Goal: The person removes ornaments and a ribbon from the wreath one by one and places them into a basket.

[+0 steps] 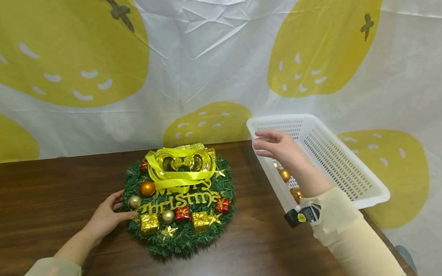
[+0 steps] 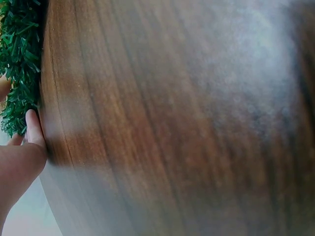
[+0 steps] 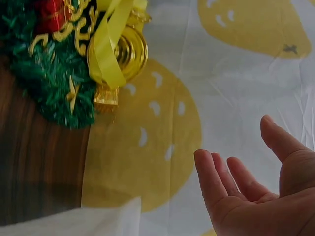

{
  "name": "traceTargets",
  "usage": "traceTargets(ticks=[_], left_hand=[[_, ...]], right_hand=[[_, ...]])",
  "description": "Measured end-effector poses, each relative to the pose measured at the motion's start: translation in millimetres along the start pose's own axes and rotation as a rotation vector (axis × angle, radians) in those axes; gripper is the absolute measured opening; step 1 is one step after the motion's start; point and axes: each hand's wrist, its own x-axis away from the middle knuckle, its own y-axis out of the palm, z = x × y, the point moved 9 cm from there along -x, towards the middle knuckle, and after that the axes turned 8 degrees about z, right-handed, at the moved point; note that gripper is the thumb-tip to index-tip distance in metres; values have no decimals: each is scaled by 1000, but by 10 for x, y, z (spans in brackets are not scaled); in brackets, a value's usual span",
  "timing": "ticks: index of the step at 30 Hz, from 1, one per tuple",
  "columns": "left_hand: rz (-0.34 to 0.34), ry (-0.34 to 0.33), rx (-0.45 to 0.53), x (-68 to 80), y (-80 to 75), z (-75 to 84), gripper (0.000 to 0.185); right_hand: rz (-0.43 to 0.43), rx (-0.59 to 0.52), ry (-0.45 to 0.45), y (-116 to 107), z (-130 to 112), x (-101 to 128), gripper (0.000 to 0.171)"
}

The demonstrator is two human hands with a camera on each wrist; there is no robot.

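A green Christmas wreath (image 1: 177,247) lies on the table, dressed with gold lettering, small gift boxes, balls and stars. Gold bells (image 1: 196,162) with a yellow ribbon bow (image 1: 186,176) sit at its top. My left hand (image 1: 103,218) grips the wreath's left edge, thumb over the front and fingers along the side; the left wrist view shows fingertips (image 2: 33,125) against the green tinsel. Over the left rim of a white plastic basket (image 1: 355,166), my right hand (image 1: 284,149) hovers with fingers loosely extended. Its palm and fingers (image 3: 206,177) hold nothing in the right wrist view.
Inside the basket, along its left side, lie several small gold and orange balls (image 1: 285,175). The basket stands at the table's right edge. Behind the brown wooden table (image 1: 42,206) hangs a white cloth (image 1: 212,58) printed with yellow fruit.
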Motion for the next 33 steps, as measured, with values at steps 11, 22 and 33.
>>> traceTargets(ticks=[11, 22, 33], left_hand=[[8, 7, 0, 6, -15, 17, 95], [5, 7, -7, 4, -7, 28, 95], [-2, 7, -6, 18, -6, 25, 95]], right_hand=[[-81, -9, -28, 617, -14, 124, 47], [-172, 108, -66, 1150, 51, 268, 43], [-261, 72, -37, 1573, 169, 399, 47]])
